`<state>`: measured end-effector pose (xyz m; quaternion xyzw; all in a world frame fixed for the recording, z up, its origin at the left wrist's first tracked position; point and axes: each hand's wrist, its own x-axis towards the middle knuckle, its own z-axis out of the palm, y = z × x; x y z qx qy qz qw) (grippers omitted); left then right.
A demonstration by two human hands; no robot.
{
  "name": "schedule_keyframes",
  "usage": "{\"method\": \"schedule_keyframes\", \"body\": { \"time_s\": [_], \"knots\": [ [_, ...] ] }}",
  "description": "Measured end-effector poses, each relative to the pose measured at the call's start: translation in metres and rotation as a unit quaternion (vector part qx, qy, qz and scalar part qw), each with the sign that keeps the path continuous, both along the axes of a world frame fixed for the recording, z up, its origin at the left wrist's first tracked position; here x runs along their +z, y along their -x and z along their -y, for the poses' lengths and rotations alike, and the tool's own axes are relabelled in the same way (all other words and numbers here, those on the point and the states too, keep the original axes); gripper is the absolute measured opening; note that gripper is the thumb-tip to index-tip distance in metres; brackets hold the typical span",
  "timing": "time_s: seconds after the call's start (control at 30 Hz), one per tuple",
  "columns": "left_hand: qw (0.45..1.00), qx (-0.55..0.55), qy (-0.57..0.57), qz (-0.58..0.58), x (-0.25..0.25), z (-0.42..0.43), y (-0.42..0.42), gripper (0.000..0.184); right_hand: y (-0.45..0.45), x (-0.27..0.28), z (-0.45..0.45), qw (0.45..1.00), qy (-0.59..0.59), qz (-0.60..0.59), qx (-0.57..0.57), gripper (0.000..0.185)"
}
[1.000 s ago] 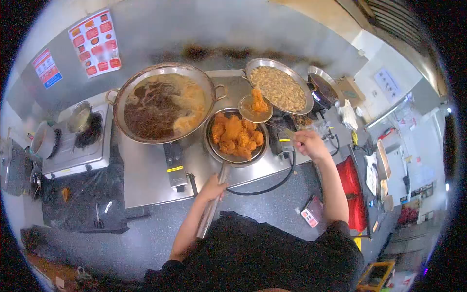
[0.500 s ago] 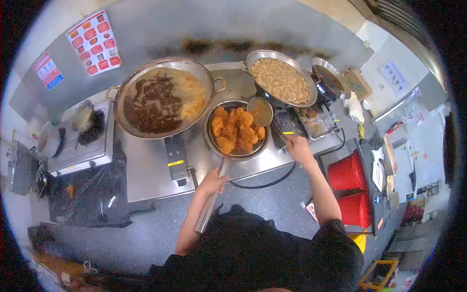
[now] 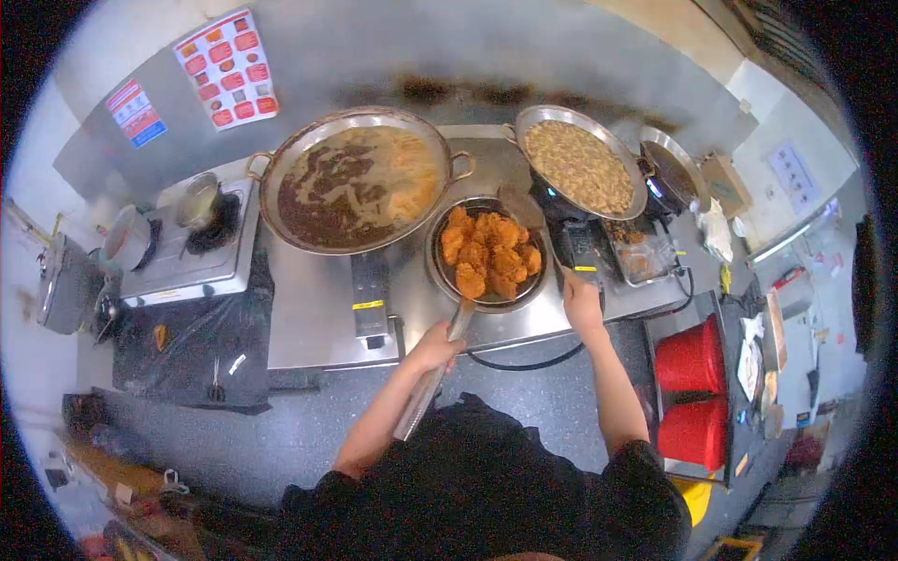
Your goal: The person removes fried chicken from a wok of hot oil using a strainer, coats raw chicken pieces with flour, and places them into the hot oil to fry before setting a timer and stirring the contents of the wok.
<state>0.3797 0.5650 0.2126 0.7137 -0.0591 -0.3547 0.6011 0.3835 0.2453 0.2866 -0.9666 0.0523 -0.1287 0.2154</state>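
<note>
Handle (image 3: pixel 416 402) gripped by left fingers (image 3: pixel 452 347); if twisted, chicken (image 3: pixel 491 252) heaped in the strainer (image 3: pixel 496 299) could be spilled. Skimmer (image 3: pixel 520 206) grasped by right fingers (image 3: pixel 572 281); pieces could be knocked out if bumped. Steel table (image 3: pixel 309 323) backed by grey wall (image 3: pixel 337 79); red tubs (image 3: pixel 690 355) stacked at right.

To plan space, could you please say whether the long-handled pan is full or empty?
Mostly full: browned pieces cover most of the long-handled pan, with bare surface showing near its rim.
</note>
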Motion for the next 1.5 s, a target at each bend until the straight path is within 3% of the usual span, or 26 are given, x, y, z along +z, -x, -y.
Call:
{"method": "schedule_keyframes", "body": {
  "time_s": [0.13,0.23,0.27,0.4,0.6,0.7,0.73,0.83,0.9,1.03,1.07,1.17,1.2,1.33,1.4,1.5],
  "knots": [
    [1.0,0.009,0.015,0.021,0.002,0.0,0.001,0.028,-0.008,-0.019,-0.007,0.996,-0.006,0.087,0.013,0.028],
    [0.999,-0.016,-0.011,0.048,0.007,0.0,0.004,0.024,-0.012,-0.019,0.003,0.999,0.017,0.009,0.028,0.028],
    [0.999,-0.032,-0.005,0.039,0.006,-0.002,0.004,0.026,-0.009,-0.013,-0.001,0.997,-0.033,0.063,0.029,0.029],
    [0.999,-0.038,0.023,0.007,0.004,-0.005,0.006,0.03,-0.008,-0.013,-0.005,0.991,-0.055,0.118,-0.015,0.03],
    [0.999,-0.013,-0.014,0.029,0.01,-0.007,0.014,0.028,-0.001,0.044,-0.036,0.982,-0.131,0.124,-0.061,0.029],
    [0.999,-0.002,-0.023,0.043,0.0,-0.006,0.015,0.028,-0.025,0.098,-0.07,0.972,-0.219,0.067,0.044,0.03],
    [0.999,-0.005,-0.028,0.044,-0.007,-0.003,0.013,0.028,-0.042,0.094,-0.078,0.96,-0.259,0.069,0.077,0.027],
    [0.995,-0.004,-0.009,0.097,-0.014,-0.003,0.015,0.03,-0.073,0.142,-0.126,0.833,-0.501,-0.202,0.116,0.022],
    [0.994,-0.027,-0.046,0.099,-0.035,-0.002,0.008,0.032,-0.098,0.134,-0.154,0.773,-0.552,-0.287,0.125,0.017],
    [0.989,-0.027,-0.053,0.136,-0.023,-0.006,0.009,0.034,-0.129,0.104,-0.162,0.675,-0.577,-0.451,0.086,0.013],
    [0.986,-0.034,-0.06,0.153,-0.039,-0.004,0.008,0.033,-0.121,0.118,-0.165,0.738,-0.504,-0.437,0.103,0.014],
    [0.986,-0.066,-0.073,0.132,-0.05,-0.005,-0.002,0.034,-0.137,0.115,-0.144,0.747,-0.528,-0.402,0.043,0.011],
    [0.987,-0.08,-0.077,0.112,-0.047,-0.007,-0.003,0.035,-0.142,0.12,-0.145,0.794,-0.483,-0.368,0.039,0.018],
    [0.989,-0.055,-0.051,0.125,-0.032,-0.013,-0.005,0.039,-0.201,0.096,-0.149,0.857,-0.429,-0.28,0.056,0.028],
    [0.988,-0.063,-0.043,0.137,-0.06,-0.007,-0.007,0.04,-0.229,0.088,-0.16,0.856,-0.442,-0.261,0.056,0.027],
    [0.993,-0.03,-0.043,0.108,-0.054,-0.003,-0.004,0.038,-0.264,0.08,-0.183,0.858,-0.447,-0.244,0.071,0.025]
  ]
}}
